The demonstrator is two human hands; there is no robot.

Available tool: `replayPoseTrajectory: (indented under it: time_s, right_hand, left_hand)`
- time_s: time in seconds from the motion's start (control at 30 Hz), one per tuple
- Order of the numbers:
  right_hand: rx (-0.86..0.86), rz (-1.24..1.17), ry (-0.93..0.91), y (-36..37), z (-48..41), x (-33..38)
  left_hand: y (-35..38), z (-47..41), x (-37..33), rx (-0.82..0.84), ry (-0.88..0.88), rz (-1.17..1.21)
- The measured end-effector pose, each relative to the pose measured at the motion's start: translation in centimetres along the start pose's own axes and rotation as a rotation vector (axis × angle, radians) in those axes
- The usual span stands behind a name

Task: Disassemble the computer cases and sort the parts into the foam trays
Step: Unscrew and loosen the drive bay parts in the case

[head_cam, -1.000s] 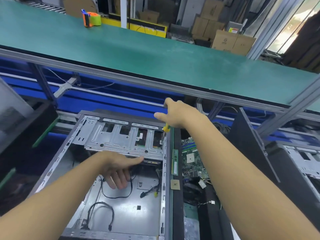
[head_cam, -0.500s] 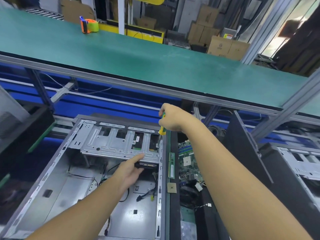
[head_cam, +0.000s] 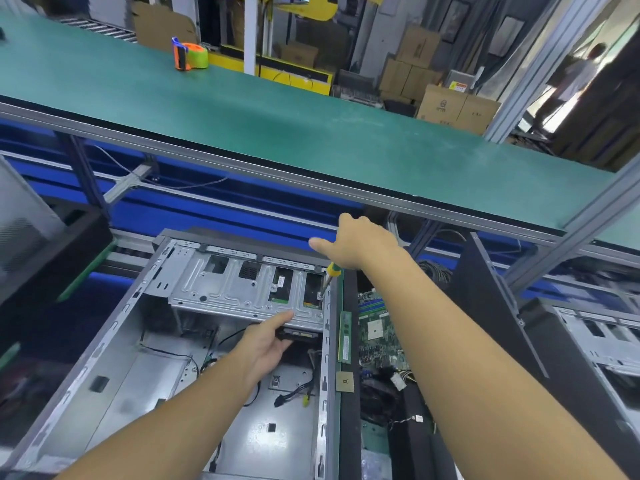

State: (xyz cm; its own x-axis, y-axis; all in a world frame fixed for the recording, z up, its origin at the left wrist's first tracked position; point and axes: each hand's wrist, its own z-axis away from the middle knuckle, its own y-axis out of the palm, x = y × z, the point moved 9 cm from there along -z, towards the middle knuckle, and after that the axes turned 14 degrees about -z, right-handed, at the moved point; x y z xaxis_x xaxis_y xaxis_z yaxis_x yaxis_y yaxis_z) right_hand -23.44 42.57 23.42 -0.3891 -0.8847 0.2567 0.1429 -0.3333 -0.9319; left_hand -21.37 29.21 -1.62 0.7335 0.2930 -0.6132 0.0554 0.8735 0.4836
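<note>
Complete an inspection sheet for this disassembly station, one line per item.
Surface: green bench top, beyond the case.
Job's things: open computer case with drive cage; motherboard, memory stick and processor chip right of it.
Clutter: tape dispenser on the bench.
Hands: right hand grips screwdriver, tip at cage's corner; left hand has thumb on cage edge, fingers hidden beneath.
Cables: loose black leads on case floor.
Surroundings: cardboard boxes behind; another case at right.

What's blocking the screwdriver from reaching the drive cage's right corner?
Nothing visible: the right hand holds the screwdriver with its tip on the drive cage corner; the left hand is at the cage's front edge, clear of it.
</note>
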Motion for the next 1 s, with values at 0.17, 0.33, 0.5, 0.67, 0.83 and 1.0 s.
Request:
replayPoseTrajectory:
  time_s: [0.17, 0.33, 0.5, 0.67, 0.83, 1.0]
  right_hand:
    - [-0.018, 0.091, -0.063, -0.2, -0.1, 0.7]
    - [0.120, -0.170, -0.071, 0.2, 0.2, 0.8]
    - [-0.063, 0.154, -0.028, -0.4, 0.4, 0.6]
    - [0.114, -0.123, -0.054, 0.0, 0.2, 1.2]
    - [0.034, -0.009, 0.006, 0.1, 0.4, 0.4]
    - [0.000, 0.102, -0.027, -0.2, -0.2, 0.7]
  left_hand:
    - [-0.1, 0.2, 0.0, -0.010, 0.001, 0.020]
    - [0.0, 0.5, 0.0, -0.004, -0.004, 0.035]
    - [0.1, 0.8, -0.1, -0.001, -0.009, 0.044]
    - [0.1, 0.9, -0.2, -0.004, 0.002, 0.008]
    - [0.0, 1.1, -0.3, -0.020, 0.002, -0.015]
    - [-0.1, 1.3, -0.3, -0.029, -0.006, -0.009]
